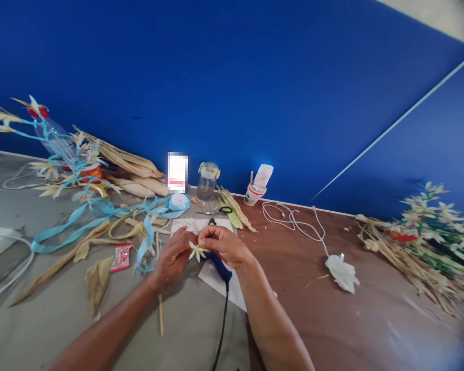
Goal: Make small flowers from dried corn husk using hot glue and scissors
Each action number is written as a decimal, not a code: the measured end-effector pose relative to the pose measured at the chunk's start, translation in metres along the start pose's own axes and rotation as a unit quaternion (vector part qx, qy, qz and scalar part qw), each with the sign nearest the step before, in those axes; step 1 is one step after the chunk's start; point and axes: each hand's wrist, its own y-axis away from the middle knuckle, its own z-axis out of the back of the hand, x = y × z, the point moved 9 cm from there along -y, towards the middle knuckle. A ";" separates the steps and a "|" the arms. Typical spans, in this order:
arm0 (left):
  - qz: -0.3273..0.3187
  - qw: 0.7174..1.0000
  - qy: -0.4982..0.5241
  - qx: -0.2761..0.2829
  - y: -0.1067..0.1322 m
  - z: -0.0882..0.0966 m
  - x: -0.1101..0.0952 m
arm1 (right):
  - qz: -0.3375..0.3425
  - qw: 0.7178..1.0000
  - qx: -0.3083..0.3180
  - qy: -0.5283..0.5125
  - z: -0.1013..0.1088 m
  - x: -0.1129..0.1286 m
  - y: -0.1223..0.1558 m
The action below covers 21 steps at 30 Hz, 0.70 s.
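Close together over the table, my left hand (177,253) and my right hand (225,244) both have their fingers closed around a small pale husk flower (197,251). Its pointed petals hang down between the hands. The fingertips hide the flower's base and stem. Just beneath my right hand lies a dark blue corded tool (219,268), perhaps a glue gun, with a black cable running toward me. It rests on white paper (236,291). Behind the hands are black-handled scissors (225,209).
Blue ribbon (77,219) with its spool (179,201) and dried corn husks (96,278) spread to the left. A jar (208,181), a paper cup (254,195) and a white cable (294,219) lie along the blue wall. Finished husk flowers (429,216) stand far right; crumpled tissue (342,273) lies nearer.
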 end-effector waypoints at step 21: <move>0.076 0.994 0.078 -0.026 0.002 -0.004 0.017 | 0.041 0.998 -0.043 0.027 0.016 0.010 -0.002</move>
